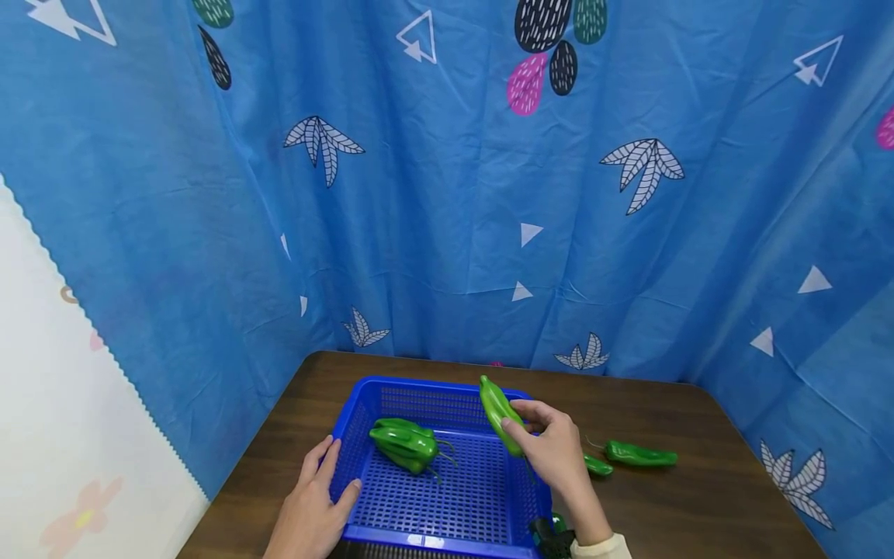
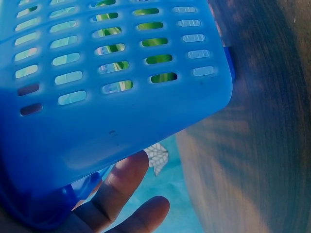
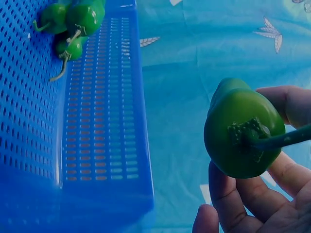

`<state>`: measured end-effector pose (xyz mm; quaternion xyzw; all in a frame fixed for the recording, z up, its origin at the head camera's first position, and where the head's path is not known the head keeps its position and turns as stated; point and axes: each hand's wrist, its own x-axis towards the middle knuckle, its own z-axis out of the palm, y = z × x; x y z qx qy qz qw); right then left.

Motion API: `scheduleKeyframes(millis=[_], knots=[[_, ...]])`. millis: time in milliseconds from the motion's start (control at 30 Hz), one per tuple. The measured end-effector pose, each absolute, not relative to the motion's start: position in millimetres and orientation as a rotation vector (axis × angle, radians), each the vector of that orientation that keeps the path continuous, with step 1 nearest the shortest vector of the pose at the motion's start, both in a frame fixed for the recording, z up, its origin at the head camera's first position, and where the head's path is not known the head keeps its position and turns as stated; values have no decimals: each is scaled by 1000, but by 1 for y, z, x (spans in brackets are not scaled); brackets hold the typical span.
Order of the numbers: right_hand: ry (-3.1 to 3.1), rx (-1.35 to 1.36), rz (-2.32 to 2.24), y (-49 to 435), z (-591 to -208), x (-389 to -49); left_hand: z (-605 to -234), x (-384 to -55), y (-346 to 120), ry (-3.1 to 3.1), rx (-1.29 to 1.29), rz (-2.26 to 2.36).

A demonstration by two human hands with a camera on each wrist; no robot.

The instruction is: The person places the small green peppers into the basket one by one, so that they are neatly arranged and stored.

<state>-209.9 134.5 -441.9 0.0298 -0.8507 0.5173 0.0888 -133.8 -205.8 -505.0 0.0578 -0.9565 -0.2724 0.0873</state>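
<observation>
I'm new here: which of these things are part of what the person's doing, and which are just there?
Seemingly part of the job:
green pepper held in the right hand
blue basket, touched by the left hand
peppers in the basket
probably, loose peppers right of it

Just surroundings:
wooden table
patterned curtain
white flowered surface

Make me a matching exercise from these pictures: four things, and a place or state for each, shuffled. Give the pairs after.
Column one:
1. Left hand
2. Right hand
3. Blue basket
4. Patterned cloth

Column two:
A. holding a green pepper
B. hanging behind the wooden table
C. at the basket's left rim
D. on the table, with peppers inside

Pairs: 1-C, 2-A, 3-D, 4-B.
</observation>
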Motion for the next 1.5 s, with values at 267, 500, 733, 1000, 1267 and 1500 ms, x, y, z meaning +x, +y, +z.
scheduleKeyframes(millis=[267,500,733,1000,1267,1500], knots=[[-2525,152,1584,122,-444,-213,-503,-133,-206,-2852,166,-808],[-2544,218,1569,107,-448,-215,-505,-134,-207,-2842,167,-803],[-2571,300,1617,90,-452,-218,-507,-134,-207,-2853,192,-805],[-2595,381,1643,77,-456,-220,-506,-134,-206,-2857,198,-827],[-2603,436,1695,69,-459,-221,-504,-134,-206,-2831,166,-818],[-2643,474,1652,63,-460,-223,-506,-134,-206,-2823,160,-813]])
